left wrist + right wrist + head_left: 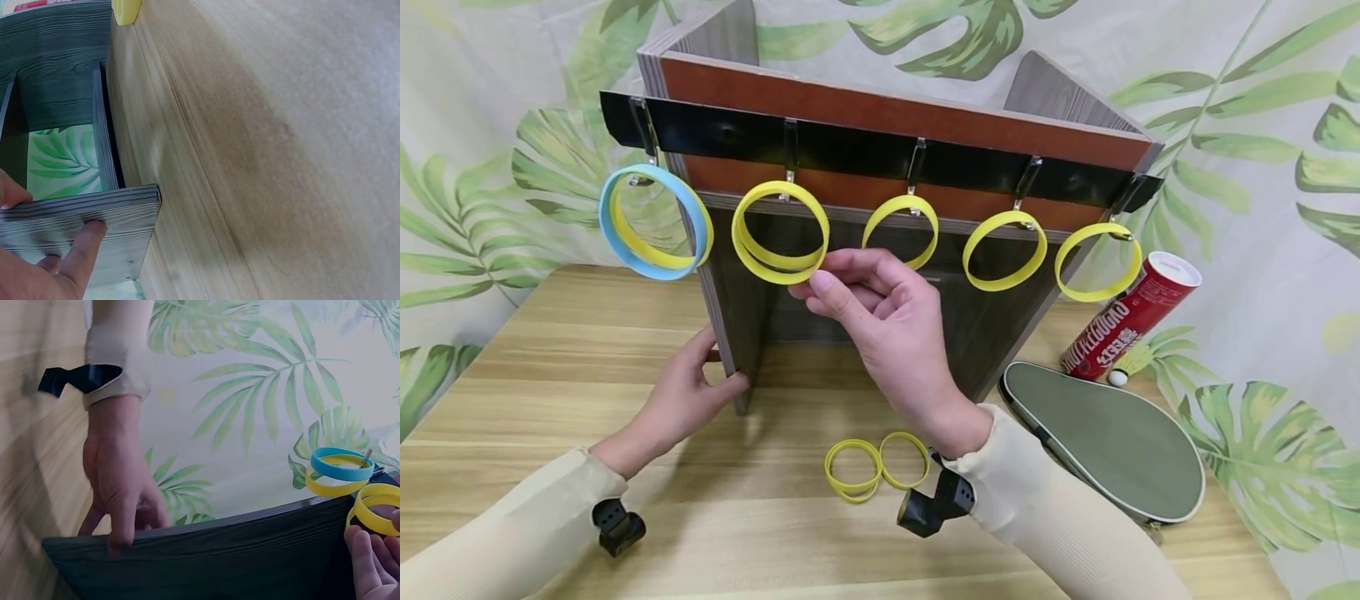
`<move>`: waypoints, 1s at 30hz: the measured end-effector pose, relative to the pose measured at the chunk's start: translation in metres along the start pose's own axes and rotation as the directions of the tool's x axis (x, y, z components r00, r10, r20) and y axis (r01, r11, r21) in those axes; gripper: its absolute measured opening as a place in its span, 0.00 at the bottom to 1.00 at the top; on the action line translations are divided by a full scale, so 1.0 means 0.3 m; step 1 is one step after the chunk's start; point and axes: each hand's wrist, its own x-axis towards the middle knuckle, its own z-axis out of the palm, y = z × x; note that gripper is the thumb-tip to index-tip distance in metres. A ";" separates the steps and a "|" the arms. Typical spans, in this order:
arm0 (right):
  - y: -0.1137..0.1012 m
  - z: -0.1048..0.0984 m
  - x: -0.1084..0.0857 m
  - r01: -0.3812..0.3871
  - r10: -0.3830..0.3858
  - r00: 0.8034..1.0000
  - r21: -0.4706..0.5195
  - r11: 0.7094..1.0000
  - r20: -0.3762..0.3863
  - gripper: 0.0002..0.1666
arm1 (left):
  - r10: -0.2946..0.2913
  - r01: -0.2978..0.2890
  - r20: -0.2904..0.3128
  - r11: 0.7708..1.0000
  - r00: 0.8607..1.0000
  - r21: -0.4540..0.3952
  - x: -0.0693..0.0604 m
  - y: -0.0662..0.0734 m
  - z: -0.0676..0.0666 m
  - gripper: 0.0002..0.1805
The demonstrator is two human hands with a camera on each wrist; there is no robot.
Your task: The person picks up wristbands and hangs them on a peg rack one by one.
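Observation:
My right hand [895, 333] pinches the lower right edge of the yellow wristbands [737, 233] that hang together on the second hook from the left. Low on the left, my left hand [681, 396] grips the front edge of the wooden stand's side panel [718, 304], its thumb on the inner face. In the left wrist view, fingers of that hand [81, 256] lie against the panel. A blue wristband [606, 218] and a yellow one share the leftmost hook. Single yellow wristbands hang on the hooks to the right, one partly behind my right hand.
A black hook strip [850, 137] runs across the stand's red-brown front. Loose yellow wristbands [827, 467] lie on the wooden table [737, 533]. To the right are a green racket case [1105, 442], a leaning red tube [1131, 317] and a shuttlecock [1131, 362].

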 end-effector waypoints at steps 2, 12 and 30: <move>0.004 -0.006 -0.002 0.009 -0.008 1.000 -0.003 1.000 0.021 0.12 | -0.004 0.004 0.003 1.000 1.000 -0.009 0.000 0.002 0.000 0.34; 0.049 -0.050 -0.028 -0.027 0.040 0.986 -0.082 0.996 0.163 0.11 | -0.020 0.020 0.009 1.000 1.000 -0.001 0.001 0.011 -0.002 0.35; 0.356 -0.233 -0.103 -0.178 0.517 0.788 -0.679 0.712 0.335 0.11 | -0.048 0.048 0.017 0.999 0.999 -0.003 0.001 0.016 -0.005 0.36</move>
